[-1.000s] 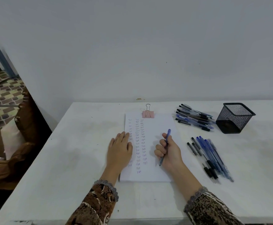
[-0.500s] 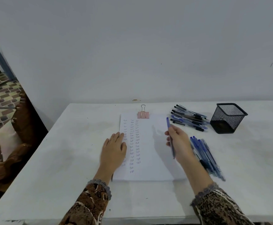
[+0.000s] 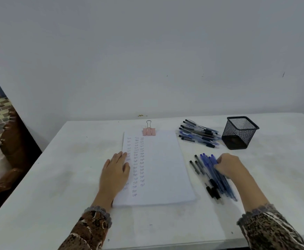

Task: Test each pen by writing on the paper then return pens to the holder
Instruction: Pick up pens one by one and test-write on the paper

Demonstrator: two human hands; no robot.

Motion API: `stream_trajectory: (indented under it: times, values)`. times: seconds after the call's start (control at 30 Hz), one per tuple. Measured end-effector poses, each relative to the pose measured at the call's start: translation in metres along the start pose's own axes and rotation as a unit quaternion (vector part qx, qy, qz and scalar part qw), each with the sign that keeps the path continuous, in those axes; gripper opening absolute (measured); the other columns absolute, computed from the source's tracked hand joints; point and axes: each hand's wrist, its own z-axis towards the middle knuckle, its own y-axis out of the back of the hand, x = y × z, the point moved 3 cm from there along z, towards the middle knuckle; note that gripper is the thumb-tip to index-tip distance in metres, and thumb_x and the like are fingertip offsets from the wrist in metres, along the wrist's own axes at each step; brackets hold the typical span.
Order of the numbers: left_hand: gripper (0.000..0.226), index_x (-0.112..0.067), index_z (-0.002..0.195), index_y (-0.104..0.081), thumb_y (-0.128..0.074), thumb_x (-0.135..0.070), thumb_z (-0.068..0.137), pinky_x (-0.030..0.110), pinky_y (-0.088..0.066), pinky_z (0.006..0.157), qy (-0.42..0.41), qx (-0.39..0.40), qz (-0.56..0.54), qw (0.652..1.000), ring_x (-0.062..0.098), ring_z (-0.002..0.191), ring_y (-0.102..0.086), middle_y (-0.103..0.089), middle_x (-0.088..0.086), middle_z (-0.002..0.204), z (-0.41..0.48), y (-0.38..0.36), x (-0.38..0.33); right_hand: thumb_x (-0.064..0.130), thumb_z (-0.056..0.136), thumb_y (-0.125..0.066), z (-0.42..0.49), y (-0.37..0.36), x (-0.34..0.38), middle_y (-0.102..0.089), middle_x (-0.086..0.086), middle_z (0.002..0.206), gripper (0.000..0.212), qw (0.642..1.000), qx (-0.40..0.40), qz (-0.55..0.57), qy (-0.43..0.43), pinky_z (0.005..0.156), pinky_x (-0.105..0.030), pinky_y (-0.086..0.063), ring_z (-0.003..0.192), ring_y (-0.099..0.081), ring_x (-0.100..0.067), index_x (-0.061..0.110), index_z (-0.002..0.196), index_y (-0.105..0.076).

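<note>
A white paper (image 3: 163, 168) with columns of small written words lies mid-table, held by a pink binder clip (image 3: 149, 131) at its top. My left hand (image 3: 115, 175) rests flat on the paper's left edge, fingers apart. My right hand (image 3: 228, 166) is down on the near row of pens (image 3: 210, 177) right of the paper, its fingers closed around a blue pen (image 3: 214, 159) lying among them. A second pile of pens (image 3: 198, 135) lies further back. The black mesh pen holder (image 3: 238, 132) stands at the back right, with no pens showing above its rim.
The white table (image 3: 57, 186) stands against a plain wall. Its left edge drops to a brown wooden chair (image 3: 12, 141) and patterned floor. The front edge runs just below my sleeves.
My right hand lifted the blue pen off the paper and carried it right and down onto the near row of pens. My left hand stayed on the paper.
</note>
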Motion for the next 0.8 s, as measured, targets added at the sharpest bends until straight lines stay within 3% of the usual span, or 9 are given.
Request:
stream_trajectory:
  times: [0.13, 0.33, 0.5, 0.8]
  values:
    - [0.046, -0.017, 0.143, -0.032, -0.032, -0.023, 0.098, 0.03, -0.008, 0.116, 0.003, -0.001, -0.004, 1.0, 0.01, 0.141, -0.019, -0.028, -0.002, 0.152, -0.001, 0.001, 0.0, 0.02, 0.092, -0.053, -0.007, 0.006, 0.002, -0.061, -0.021, 0.116, 0.034, 1.0, -0.009, 0.018, 0.002, 0.088, -0.033, -0.045, 0.111, -0.054, -0.032, -0.005, 0.114, -0.058]
    - [0.046, -0.018, 0.144, -0.03, -0.032, -0.023, 0.098, 0.03, -0.007, 0.116, 0.007, 0.001, -0.005, 1.0, 0.01, 0.142, -0.017, -0.026, -0.002, 0.153, -0.001, 0.001, -0.001, 0.018, 0.09, -0.055, 0.006, 0.027, 0.011, -0.064, -0.024, 0.113, 0.036, 0.999, -0.025, 0.041, 0.019, 0.088, -0.035, -0.046, 0.106, -0.058, -0.034, -0.01, 0.11, -0.061]
    - [0.046, -0.018, 0.144, -0.032, -0.033, -0.022, 0.098, 0.028, -0.007, 0.116, 0.006, -0.006, -0.009, 1.0, 0.01, 0.141, -0.019, -0.028, -0.003, 0.152, -0.001, 0.002, -0.002, 0.007, 0.093, -0.045, 0.04, 0.034, 0.049, -0.062, -0.016, 0.121, 0.03, 0.987, -0.076, 0.042, 0.136, 0.097, -0.034, -0.042, 0.113, -0.056, -0.032, -0.001, 0.116, -0.061]
    - [0.046, -0.021, 0.144, -0.03, -0.031, -0.025, 0.098, 0.025, -0.005, 0.115, 0.015, -0.001, -0.009, 1.0, 0.007, 0.141, -0.018, -0.027, -0.006, 0.152, 0.0, -0.001, 0.001, 0.02, 0.095, -0.047, 0.071, 0.004, 0.063, -0.046, -0.008, 0.132, 0.028, 0.954, -0.095, -0.138, 0.247, 0.098, -0.039, -0.042, 0.122, -0.042, -0.027, 0.013, 0.121, -0.054]
